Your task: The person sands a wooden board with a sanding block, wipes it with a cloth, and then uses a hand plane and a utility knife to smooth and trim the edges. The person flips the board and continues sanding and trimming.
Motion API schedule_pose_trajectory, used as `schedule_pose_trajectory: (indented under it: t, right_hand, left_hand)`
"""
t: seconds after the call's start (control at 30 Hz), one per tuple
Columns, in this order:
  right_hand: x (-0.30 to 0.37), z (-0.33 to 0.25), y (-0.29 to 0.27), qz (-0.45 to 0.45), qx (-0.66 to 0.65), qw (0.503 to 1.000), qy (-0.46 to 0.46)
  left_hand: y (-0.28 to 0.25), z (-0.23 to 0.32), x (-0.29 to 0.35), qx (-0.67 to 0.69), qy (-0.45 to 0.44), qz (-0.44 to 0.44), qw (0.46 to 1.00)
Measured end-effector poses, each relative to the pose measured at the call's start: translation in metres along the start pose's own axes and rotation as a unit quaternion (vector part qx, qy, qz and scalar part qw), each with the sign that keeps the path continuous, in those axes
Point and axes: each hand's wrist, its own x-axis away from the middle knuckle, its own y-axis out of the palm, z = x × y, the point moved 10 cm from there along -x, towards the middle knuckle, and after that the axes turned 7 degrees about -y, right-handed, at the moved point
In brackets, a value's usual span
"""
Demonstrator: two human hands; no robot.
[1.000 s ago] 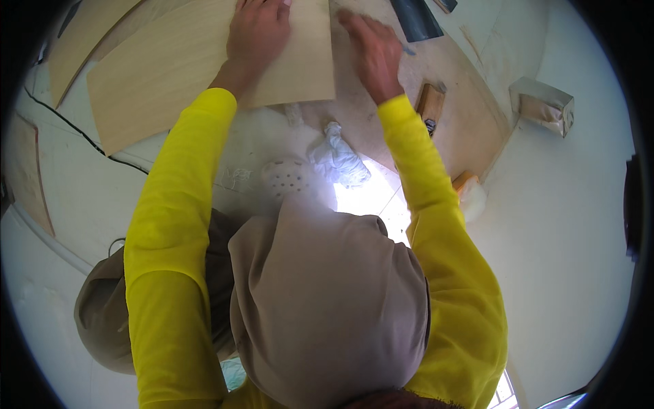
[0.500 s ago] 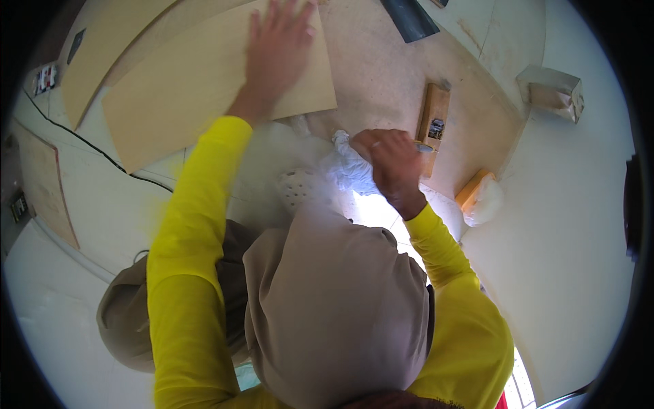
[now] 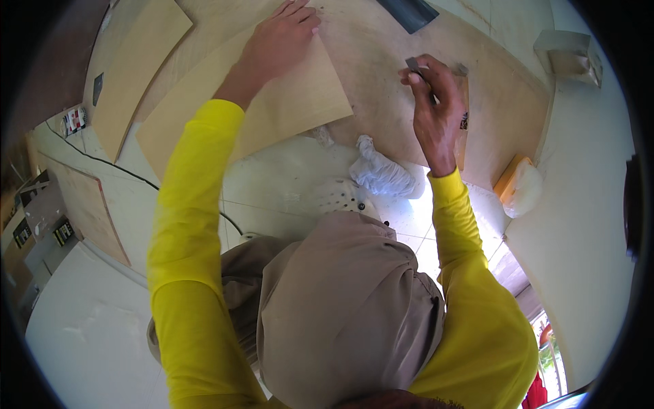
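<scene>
My left hand (image 3: 281, 42) rests on a thin tan wooden board (image 3: 300, 92) at the upper middle, near its far right edge; its fingers are laid on the surface, slightly bent and partly cut off by the top of the view. Raised over the brown sheet to the right, my right hand (image 3: 439, 102) pinches a small flat dark grey piece (image 3: 413, 65) between thumb and fingers. Its exact kind cannot be made out. Behind that hand, a wooden hand plane (image 3: 463, 146) is mostly hidden.
A crumpled whitish cloth bundle (image 3: 385, 174) lies before my shoe (image 3: 340, 194). An orange block with a clear plastic bag (image 3: 523, 187) and a grey box (image 3: 571, 56) are at right. Another tan board (image 3: 146, 51) lies left, beside a black cable (image 3: 112, 163). A dark curved piece (image 3: 409, 13) is far.
My right hand has moved up and right from near the cloth bundle, and the small grey piece now shows in it. The left hand's spread fingers have drawn closer together on the board.
</scene>
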Motion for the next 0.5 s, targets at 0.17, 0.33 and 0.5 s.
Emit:
schedule_pose_trajectory:
  t: [0.17,0.33,0.5]
  right_hand:
    - [-0.012,0.019,0.006,-0.005,0.031,0.999,0.013]
    - [-0.014,0.035,0.012,-0.012,0.077,0.997,0.027]
    - [-0.032,0.069,0.023,-0.042,0.188,0.981,-0.017]
  left_hand:
    - [0.010,0.042,0.031,0.023,0.086,-0.080,0.993]
    - [0.008,0.144,0.129,0.132,0.179,-0.109,0.969]
    - [-0.019,0.204,0.203,0.184,0.246,-0.363,0.880]
